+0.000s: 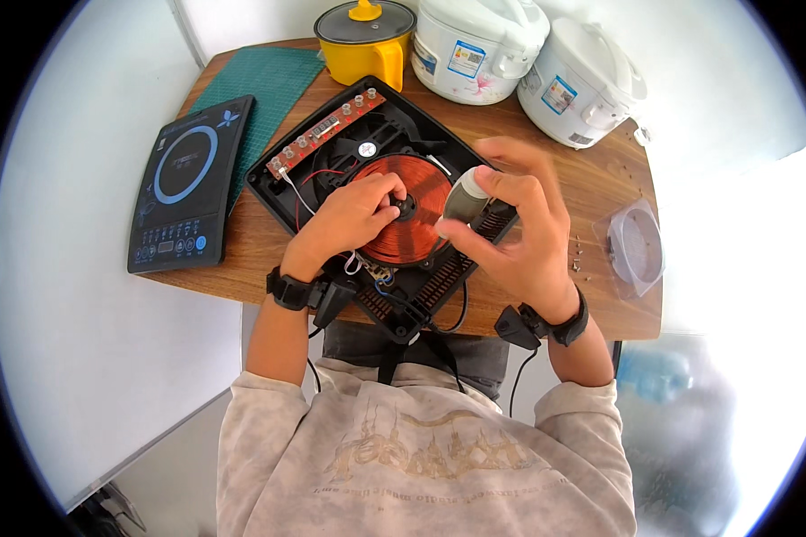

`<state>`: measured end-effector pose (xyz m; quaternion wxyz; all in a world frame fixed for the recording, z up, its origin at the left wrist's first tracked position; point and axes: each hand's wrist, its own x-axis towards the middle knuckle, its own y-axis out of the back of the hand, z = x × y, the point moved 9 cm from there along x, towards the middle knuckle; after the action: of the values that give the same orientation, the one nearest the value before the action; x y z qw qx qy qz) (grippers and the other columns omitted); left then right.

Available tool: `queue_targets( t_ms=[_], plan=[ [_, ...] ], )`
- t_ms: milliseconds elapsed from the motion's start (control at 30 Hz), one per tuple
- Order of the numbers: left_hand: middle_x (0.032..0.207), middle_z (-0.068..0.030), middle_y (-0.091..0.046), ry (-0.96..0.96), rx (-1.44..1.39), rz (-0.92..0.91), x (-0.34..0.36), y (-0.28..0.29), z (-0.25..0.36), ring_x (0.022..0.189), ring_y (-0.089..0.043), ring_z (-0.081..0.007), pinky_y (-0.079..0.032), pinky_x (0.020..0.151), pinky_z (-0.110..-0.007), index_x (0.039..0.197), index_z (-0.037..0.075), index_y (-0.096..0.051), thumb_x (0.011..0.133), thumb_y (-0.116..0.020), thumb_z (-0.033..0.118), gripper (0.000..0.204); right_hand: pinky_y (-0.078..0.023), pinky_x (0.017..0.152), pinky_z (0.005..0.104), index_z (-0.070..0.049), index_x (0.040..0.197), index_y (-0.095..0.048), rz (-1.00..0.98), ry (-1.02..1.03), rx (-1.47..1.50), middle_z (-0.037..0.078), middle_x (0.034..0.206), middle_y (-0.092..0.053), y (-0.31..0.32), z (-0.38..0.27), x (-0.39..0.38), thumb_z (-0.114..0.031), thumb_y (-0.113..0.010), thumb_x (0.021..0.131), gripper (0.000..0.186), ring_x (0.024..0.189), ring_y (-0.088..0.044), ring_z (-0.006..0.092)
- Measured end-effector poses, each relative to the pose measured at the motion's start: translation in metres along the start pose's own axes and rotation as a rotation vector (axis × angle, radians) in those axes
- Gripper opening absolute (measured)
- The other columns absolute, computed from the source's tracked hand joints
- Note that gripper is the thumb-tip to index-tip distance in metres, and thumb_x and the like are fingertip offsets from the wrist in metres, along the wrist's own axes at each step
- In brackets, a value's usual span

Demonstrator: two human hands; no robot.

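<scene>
An opened induction cooker base (381,85) lies turned at an angle on the table, with a round copper coil (421,234) inside. My left hand (354,213) rests over the coil, thumb and index finger curled together at the black hub (406,208) in its middle. Whether something small sits in that pinch is hidden. Above the coil's right side, my right hand (533,224) holds a small grey-green bottle (464,199) with a white cap, tilted, between thumb and fingers. A red circuit board (327,128) with round buttons lines the base's far left edge.
The cooker's black glass top panel (188,183) lies at left, partly on a green cutting mat (269,76). A yellow pot (363,58) and two white rice cookers (479,54) stand behind. Several loose screws (576,255) and a clear plastic container (636,246) are at right.
</scene>
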<state>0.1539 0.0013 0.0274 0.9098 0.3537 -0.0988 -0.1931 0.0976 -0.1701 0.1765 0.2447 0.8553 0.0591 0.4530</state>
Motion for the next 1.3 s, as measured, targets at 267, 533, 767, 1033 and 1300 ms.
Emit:
queue_targets(
  t_ms=[267,533,767,1033,1300],
  plan=[
    [0.091,-0.0080,-0.063,-0.002,0.014,-0.004,-0.001,0.000,0.001,0.084,-0.066,-0.0250,-0.052,0.077,-0.039,0.108,0.007,-0.059,0.093,-0.064,0.010,0.016,-0.054,0.065,0.0310,-0.004,0.102,-0.067,0.028,-0.045,0.033,0.010,0.108,-0.061,0.004,0.012,-0.004,-0.005,-0.091,0.073,0.038,0.080,-0.066,0.0197],
    [0.091,-0.0077,-0.063,-0.030,0.010,0.016,0.000,-0.001,0.000,0.084,-0.066,-0.0246,-0.052,0.076,-0.038,0.109,0.008,-0.060,0.093,-0.065,0.010,0.017,-0.056,0.062,0.0296,-0.002,0.103,-0.067,-0.052,0.052,0.087,0.011,0.112,-0.062,-0.005,-0.014,0.005,0.001,-0.086,0.077,0.032,0.077,-0.067,0.0197],
    [0.093,-0.0079,-0.064,-0.081,-0.017,0.109,-0.003,0.001,-0.002,0.085,-0.067,-0.0240,-0.052,0.077,-0.038,0.109,0.008,-0.060,0.093,-0.065,0.010,0.017,-0.059,0.067,0.0307,-0.001,0.110,-0.062,-0.128,0.080,0.198,0.015,0.120,-0.069,-0.018,-0.022,0.005,0.008,-0.080,0.075,0.041,0.085,-0.071,0.0226],
    [0.091,-0.0086,-0.062,-0.032,-0.013,0.047,-0.003,0.000,-0.003,0.080,-0.063,-0.0239,-0.051,0.075,-0.037,0.110,0.007,-0.060,0.093,-0.066,0.011,0.019,-0.059,0.067,0.0276,-0.001,0.102,-0.064,-0.044,0.118,0.109,0.011,0.111,-0.066,-0.006,-0.023,0.006,0.000,-0.089,0.072,0.039,0.076,-0.067,0.0195],
    [0.097,-0.0084,-0.065,-0.004,0.017,0.027,-0.004,0.002,0.003,0.086,-0.068,-0.0239,-0.053,0.078,-0.038,0.109,0.008,-0.059,0.094,-0.063,0.010,0.016,-0.059,0.069,0.0286,-0.003,0.096,-0.063,-0.113,-0.001,0.112,0.012,0.116,-0.068,-0.009,-0.022,0.003,-0.004,-0.091,0.072,0.037,0.077,-0.068,0.0194]
  ],
)
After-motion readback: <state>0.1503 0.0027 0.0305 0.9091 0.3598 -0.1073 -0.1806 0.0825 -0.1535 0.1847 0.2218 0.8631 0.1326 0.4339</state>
